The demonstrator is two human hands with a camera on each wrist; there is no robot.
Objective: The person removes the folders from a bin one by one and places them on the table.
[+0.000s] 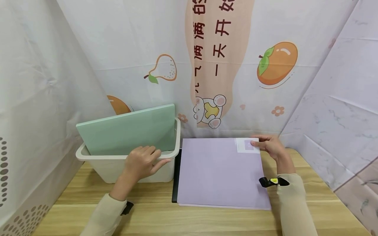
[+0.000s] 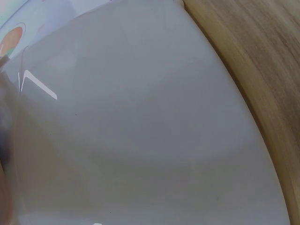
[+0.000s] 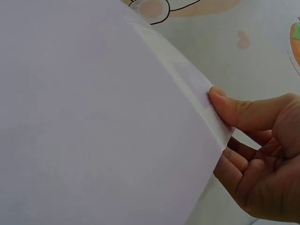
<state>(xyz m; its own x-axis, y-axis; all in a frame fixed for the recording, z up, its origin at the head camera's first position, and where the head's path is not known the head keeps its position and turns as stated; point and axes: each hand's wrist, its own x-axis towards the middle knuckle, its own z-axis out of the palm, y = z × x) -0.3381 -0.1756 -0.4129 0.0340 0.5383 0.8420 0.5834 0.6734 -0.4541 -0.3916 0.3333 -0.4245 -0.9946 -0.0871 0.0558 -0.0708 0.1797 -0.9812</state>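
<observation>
Beige sleeves (image 1: 295,209) were noted. Glossy bin (image 1: 163,172) near left edge of desk (image 1: 147,223) was gripped by left hand (image 1: 141,162); smooth lilac panel (image 1: 218,177) was pinched by right hand (image 1: 272,147).

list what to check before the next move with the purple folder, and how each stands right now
1. Right hand has the purple folder: ok, it pinches the far right corner, thumb on the label.
2. Left hand steadies the white bin: ok, it grips the front rim.
3. Green folder is inside the bin: ok, though it stands well above the rim.
4. Bin has room for another folder: cannot tell, its inside is mostly hidden.
5. Only one purple layer is pinched: cannot tell, a second purple edge shows underneath.
6. Folder lies clear of the black item: not ok, it overlaps it.
</observation>
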